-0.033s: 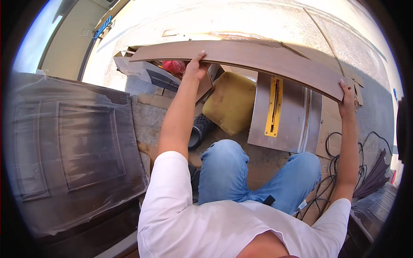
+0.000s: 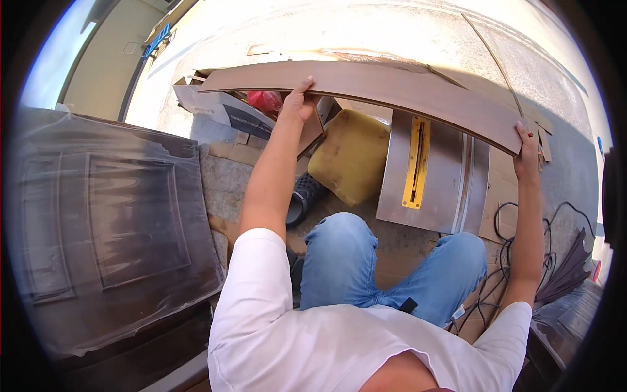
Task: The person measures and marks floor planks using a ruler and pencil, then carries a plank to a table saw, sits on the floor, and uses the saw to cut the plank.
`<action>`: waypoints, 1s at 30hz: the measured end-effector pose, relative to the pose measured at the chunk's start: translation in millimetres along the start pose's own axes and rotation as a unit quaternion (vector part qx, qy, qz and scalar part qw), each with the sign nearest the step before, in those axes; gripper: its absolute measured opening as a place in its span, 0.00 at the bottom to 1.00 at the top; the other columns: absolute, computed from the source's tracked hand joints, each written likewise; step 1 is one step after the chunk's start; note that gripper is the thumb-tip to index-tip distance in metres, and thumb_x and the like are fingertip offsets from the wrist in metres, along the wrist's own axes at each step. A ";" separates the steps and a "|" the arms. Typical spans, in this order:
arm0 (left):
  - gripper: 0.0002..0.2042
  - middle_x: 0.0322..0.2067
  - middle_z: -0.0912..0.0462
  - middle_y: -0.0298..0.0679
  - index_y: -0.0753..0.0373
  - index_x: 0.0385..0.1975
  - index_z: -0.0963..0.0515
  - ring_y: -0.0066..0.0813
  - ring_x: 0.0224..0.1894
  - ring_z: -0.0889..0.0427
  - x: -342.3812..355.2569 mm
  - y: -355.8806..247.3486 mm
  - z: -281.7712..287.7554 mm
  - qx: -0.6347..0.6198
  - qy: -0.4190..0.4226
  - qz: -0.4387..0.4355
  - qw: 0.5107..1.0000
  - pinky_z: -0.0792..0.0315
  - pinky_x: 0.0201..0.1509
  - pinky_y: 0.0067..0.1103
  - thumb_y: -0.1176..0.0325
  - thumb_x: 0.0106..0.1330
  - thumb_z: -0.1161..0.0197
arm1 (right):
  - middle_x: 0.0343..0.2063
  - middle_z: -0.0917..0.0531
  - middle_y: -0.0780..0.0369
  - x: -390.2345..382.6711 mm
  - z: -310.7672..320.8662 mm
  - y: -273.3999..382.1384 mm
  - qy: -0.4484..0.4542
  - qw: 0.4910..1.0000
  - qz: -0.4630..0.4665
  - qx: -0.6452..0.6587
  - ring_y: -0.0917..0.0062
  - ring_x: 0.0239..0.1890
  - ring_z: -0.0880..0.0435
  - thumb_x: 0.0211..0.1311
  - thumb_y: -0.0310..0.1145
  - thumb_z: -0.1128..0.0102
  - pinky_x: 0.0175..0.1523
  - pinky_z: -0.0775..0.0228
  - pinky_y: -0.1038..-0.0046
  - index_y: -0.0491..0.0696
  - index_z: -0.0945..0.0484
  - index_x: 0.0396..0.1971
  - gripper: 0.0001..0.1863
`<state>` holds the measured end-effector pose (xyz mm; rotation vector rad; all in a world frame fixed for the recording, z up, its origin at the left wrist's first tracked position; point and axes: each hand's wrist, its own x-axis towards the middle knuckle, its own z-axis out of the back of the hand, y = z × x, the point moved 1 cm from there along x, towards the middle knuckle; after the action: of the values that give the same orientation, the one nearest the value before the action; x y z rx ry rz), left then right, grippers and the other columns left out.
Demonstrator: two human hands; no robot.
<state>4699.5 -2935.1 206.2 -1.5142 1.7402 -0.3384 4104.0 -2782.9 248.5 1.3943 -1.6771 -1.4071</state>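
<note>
While the left hand (image 2: 299, 104) grips the long brown plank (image 2: 392, 88) near its middle, the right hand (image 2: 526, 157) clasps its right end, probably to keep it level. It hangs above the table saw (image 2: 434, 173), with a yellow cushion (image 2: 353, 153) left of that.

I have both arms stretched forward and spread wide. My left hand (image 2: 299, 104) pinches with thumb on top, fingers curled beneath; my right hand (image 2: 526, 153) grips likewise, fingers wrapped under.
</note>
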 end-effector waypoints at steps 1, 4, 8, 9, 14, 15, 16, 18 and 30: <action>0.13 0.46 0.21 0.41 0.64 0.46 0.27 0.39 0.49 0.19 1.8 -1.9 -0.5 0.011 -0.018 -0.003 1.000 0.22 0.57 0.40 0.78 0.63 0.35 | 0.41 0.18 0.64 4.9 -1.4 -1.0 0.005 1.000 0.000 0.000 0.82 0.43 0.19 0.65 0.36 0.35 0.50 0.28 0.79 0.42 0.22 0.45 0.15; 0.13 0.48 0.23 0.44 0.65 0.49 0.29 0.42 0.49 0.20 8.5 -11.2 -9.9 0.043 -0.056 -0.003 0.997 0.22 0.58 0.43 0.79 0.66 0.40 | 0.41 0.18 0.64 16.5 -1.6 1.0 0.004 1.000 0.025 0.000 0.81 0.43 0.19 0.66 0.34 0.37 0.50 0.28 0.78 0.41 0.22 0.45 0.14; 0.14 0.45 0.22 0.50 0.73 0.52 0.33 0.49 0.46 0.18 1.4 -29.4 -42.1 0.262 -0.062 0.094 0.958 0.17 0.49 0.38 0.71 0.71 0.48 | 0.41 0.18 0.63 30.9 4.3 26.3 0.013 0.999 0.032 -0.017 0.81 0.43 0.20 0.67 0.34 0.39 0.51 0.28 0.78 0.41 0.22 0.44 0.13; 0.15 0.42 0.20 0.50 0.73 0.50 0.32 0.47 0.42 0.15 -6.6 -44.6 -37.5 0.371 -0.057 0.117 0.919 0.15 0.44 0.34 0.69 0.71 0.48 | 0.40 0.18 0.63 30.7 -5.1 32.7 0.017 0.999 0.040 -0.024 0.81 0.43 0.20 0.68 0.33 0.39 0.51 0.28 0.78 0.41 0.21 0.43 0.12; 0.11 0.26 0.18 0.47 0.71 0.35 0.23 0.32 0.21 0.18 -27.2 -102.3 25.3 0.483 -0.121 -0.091 0.862 0.22 0.22 0.23 0.67 0.65 0.43 | 0.35 0.17 0.65 48.1 -17.2 38.1 0.067 0.996 0.010 -0.063 0.80 0.36 0.19 0.68 0.36 0.39 0.44 0.25 0.75 0.42 0.20 0.39 0.11; 0.13 0.26 0.18 0.46 0.71 0.34 0.23 0.30 0.19 0.19 -31.9 -109.4 55.2 0.504 -0.140 -0.142 0.840 0.24 0.21 0.22 0.64 0.65 0.40 | 0.33 0.17 0.65 56.9 -14.8 29.7 0.101 0.992 -0.016 -0.078 0.79 0.34 0.19 0.68 0.37 0.39 0.42 0.25 0.74 0.43 0.20 0.38 0.11; 0.14 0.25 0.19 0.43 0.69 0.35 0.23 0.28 0.19 0.21 -34.5 -109.4 75.2 0.565 -0.167 -0.126 0.798 0.25 0.21 0.22 0.61 0.65 0.38 | 0.32 0.17 0.65 64.3 -6.9 20.4 0.098 0.992 -0.023 -0.077 0.79 0.33 0.19 0.68 0.38 0.39 0.40 0.24 0.73 0.43 0.20 0.38 0.12; 0.20 0.24 0.21 0.40 0.68 0.39 0.24 0.27 0.21 0.21 -50.2 -93.7 112.2 0.612 -0.194 -0.035 0.766 0.24 0.23 0.23 0.54 0.63 0.34 | 0.35 0.17 0.65 66.3 -0.7 4.6 0.080 0.994 -0.024 -0.072 0.79 0.36 0.18 0.67 0.38 0.38 0.44 0.24 0.73 0.43 0.20 0.39 0.12; 0.15 0.24 0.21 0.34 0.55 0.34 0.23 0.26 0.20 0.24 -92.0 18.8 128.2 0.291 -0.113 0.178 0.933 0.28 0.23 0.20 0.50 0.64 0.33 | 0.42 0.18 0.63 45.5 15.5 -14.6 0.031 0.997 -0.022 -0.060 0.78 0.44 0.19 0.67 0.38 0.37 0.53 0.28 0.73 0.40 0.22 0.45 0.17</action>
<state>4773.7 -2808.6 145.2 -0.7645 1.5118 -0.4250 4081.2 -2818.1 220.8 1.3997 -1.5060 -1.4485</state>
